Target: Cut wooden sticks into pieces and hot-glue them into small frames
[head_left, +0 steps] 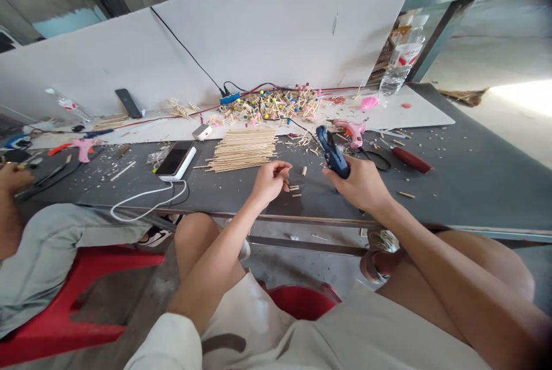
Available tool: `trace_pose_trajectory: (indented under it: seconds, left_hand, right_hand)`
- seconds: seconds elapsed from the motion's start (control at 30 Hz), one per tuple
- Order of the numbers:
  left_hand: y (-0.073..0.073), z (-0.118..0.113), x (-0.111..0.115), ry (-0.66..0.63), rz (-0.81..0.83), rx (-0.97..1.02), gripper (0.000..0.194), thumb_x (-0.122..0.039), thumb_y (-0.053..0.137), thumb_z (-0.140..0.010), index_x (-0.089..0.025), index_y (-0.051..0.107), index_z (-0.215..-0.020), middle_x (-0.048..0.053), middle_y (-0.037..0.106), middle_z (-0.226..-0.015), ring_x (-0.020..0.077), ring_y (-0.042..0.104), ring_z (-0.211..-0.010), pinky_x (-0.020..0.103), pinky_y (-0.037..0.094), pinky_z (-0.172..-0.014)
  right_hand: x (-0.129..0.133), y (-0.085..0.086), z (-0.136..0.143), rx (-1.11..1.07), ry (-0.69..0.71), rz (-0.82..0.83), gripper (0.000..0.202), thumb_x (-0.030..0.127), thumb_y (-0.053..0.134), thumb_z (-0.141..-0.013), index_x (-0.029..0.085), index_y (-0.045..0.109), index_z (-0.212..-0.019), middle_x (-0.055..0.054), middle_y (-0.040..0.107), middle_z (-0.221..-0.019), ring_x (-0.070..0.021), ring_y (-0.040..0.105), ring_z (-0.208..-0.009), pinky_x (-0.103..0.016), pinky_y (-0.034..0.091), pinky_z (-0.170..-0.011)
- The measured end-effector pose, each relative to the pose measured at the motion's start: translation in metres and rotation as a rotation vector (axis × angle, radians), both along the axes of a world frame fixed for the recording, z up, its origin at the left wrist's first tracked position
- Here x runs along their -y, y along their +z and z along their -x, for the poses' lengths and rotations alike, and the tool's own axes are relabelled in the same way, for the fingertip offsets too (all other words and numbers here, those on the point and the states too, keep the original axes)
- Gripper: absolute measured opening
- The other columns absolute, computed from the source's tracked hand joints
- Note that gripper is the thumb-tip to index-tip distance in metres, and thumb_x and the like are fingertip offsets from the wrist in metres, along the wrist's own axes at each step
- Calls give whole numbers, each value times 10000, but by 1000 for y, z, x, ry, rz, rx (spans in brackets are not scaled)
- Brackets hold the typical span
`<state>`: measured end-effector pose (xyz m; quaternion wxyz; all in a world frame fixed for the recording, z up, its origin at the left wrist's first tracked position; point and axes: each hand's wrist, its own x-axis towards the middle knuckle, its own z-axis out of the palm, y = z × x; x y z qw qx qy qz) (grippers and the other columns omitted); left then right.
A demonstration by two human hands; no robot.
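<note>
My right hand (361,183) is wrapped round a blue hand cutter (333,152), its head pointing up and away from me over the table. My left hand (271,181) hovers at the table's near side with its fingers curled and pinched together; whatever is between them, if anything, is hidden. Just right of its fingertips lie a few short cut pieces of wooden stick (294,187), and one more stubby piece (304,171) sits beyond them. A stack of long thin wooden sticks (244,150) lies behind my left hand.
A heap of short sticks with coloured balls (276,104) lies against the white partition (276,30). Near my right hand are a pink glue gun (354,132) and a red-handled tool (411,160). A phone on a white power bank (176,161) is at left. A co-worker's hand (15,179) shows far left.
</note>
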<state>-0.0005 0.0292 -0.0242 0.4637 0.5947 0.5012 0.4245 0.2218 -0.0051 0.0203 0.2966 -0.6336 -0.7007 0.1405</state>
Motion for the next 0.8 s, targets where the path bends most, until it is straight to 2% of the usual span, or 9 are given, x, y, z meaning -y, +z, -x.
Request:
trace_pose_trajectory:
  seconds: [0.13,0.3,0.47,0.8]
  left_hand:
    - [4,-1,5,-37,76,204,162,-248,632,-867,-101,692,-898,-1,580,-675,49,527,-478,190,416,-490]
    - [21,-6,25,-78,172,489,207,-272,748,-771,-99,694,-873,16,563,-714,66,540,-592,186,399,-506]
    - [31,-7,33,-116,190,532,225,-292,784,-741,-121,649,-797,22,580,-725,74,549,-606,195,391,-505]
    - [31,-1,30,-59,166,557,202,-268,755,-750,-136,603,-765,13,597,-707,76,570,-596,203,402,-521]
  right_hand:
    - [2,-4,4,288,23,-134,213,346,549,-822,199,668,-918,-79,718,-792,-236,631,-666,-309,322,-583]
    - [4,-10,13,427,41,-144,216,332,537,-805,210,642,-950,-62,717,-829,-239,636,-688,-311,288,-568]
    - [3,-14,21,505,60,-150,221,323,537,-797,197,629,-952,-74,710,-865,-236,628,-695,-310,253,-561]
    - [1,-18,26,578,58,-147,215,329,544,-799,185,622,-938,-86,701,-855,-227,616,-684,-318,205,-543]
